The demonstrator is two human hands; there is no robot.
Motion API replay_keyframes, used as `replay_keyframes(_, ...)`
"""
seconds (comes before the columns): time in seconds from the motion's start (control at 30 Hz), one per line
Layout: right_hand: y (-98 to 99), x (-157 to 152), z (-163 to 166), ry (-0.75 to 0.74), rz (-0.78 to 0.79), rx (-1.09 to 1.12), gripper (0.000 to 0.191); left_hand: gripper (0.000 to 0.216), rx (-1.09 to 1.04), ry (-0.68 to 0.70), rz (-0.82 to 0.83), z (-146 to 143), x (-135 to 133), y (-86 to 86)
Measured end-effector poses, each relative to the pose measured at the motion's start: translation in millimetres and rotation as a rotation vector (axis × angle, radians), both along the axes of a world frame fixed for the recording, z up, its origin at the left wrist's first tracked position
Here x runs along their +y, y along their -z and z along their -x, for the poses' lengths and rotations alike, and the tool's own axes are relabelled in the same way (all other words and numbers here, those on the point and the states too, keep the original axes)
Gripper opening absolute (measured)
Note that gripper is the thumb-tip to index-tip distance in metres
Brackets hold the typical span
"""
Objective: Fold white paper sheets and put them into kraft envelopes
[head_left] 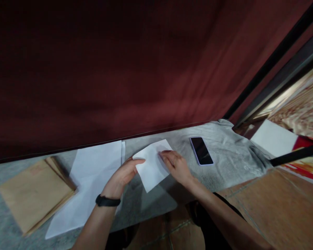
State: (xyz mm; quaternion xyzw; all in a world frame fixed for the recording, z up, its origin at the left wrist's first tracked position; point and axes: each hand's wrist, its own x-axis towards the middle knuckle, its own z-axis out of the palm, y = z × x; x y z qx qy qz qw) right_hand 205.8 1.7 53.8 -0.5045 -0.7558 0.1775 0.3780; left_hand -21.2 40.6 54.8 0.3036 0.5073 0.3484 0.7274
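A small white sheet of paper [154, 165], possibly folded, is tilted above the grey cloth. My left hand [127, 171], with a black band on its wrist, grips its left edge, thumb on top and fingers underneath. On the right part of the paper, my right hand [175, 166] has its fingers drawn together against the surface; their tips are partly hidden. Left of my hands lie large white sheets [97, 165] with a crease across them. A stack of brown paper envelopes [38, 192] rests partly over those sheets.
A phone with a purple case [202, 151] lies to the right on the grey cloth [224, 156]. Behind the cloth-covered surface rises a dark red fabric wall [120, 76]. Black frame bars [271, 66] stand at the right, with tiled floor [281, 205] below.
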Motion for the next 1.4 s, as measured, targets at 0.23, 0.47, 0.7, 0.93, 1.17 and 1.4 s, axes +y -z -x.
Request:
replay_keyframes(0.23, 30.8, 27, -32, 0.255, 0.170, 0.074, 0.032, 0.034, 0.318, 0.012, -0.215, 13, 16, 21.3)
replay_keyframes(0.47, 36.2, 14, -11, 0.068, -0.038, -0.239, 0.035, 0.028, 0.808, 0.052, -0.557, 9, 33, 43.9)
replay_keyframes(0.7, 70.8, -1, 20, 0.006, -0.016, -0.477, 0.055, 0.055, 1.145, -0.026, -0.722, 3, 26, 40.8)
replay_keyframes(0.93, 82.7, -3, 21, 0.022, -0.067, -0.598, 0.055, 0.058, 1.412, 0.211, -1.090, -53, -23, 57.6)
replay_keyframes(1.17, 86.5, 4, 13, 0.079, -0.107, -0.620, 0.054, 0.069, 1.541, 0.322, -0.992, -50, -29, 77.8)
replay_keyframes(1.4, 91.5, 16, -7, 0.216, -0.103, -0.614, 0.060, 0.074, 1.640, 0.149, -0.880, -36, -25, 79.8)
